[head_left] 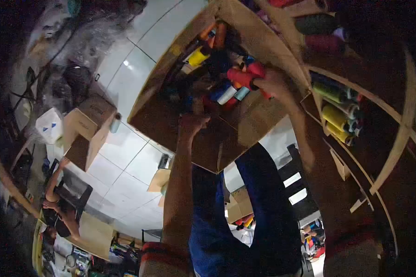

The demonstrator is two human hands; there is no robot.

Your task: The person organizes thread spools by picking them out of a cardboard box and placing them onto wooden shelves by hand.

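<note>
An open cardboard box [171,134] in front of me holds many loose thread spools. My right hand [275,86] reaches into it from the right, its fingers closed around a red thread spool [239,77]. My left hand [194,122] is inside the near left part of the box, fingers curled; what they hold, if anything, is lost in shadow. A yellow spool [198,57] and orange spools [220,34] lie toward the far side. Between my hands are a white spool [226,95] and a light blue spool [241,93].
On the right, wooden shelving [393,157] holds yellow spools [335,116] and dark red spools [326,44]. Another open carton [85,124] stands on the tiled floor [125,157], with a pale spool [115,123] beside it. A person [62,207] is at the lower left. Clear plastic bags [78,51] lie upper left.
</note>
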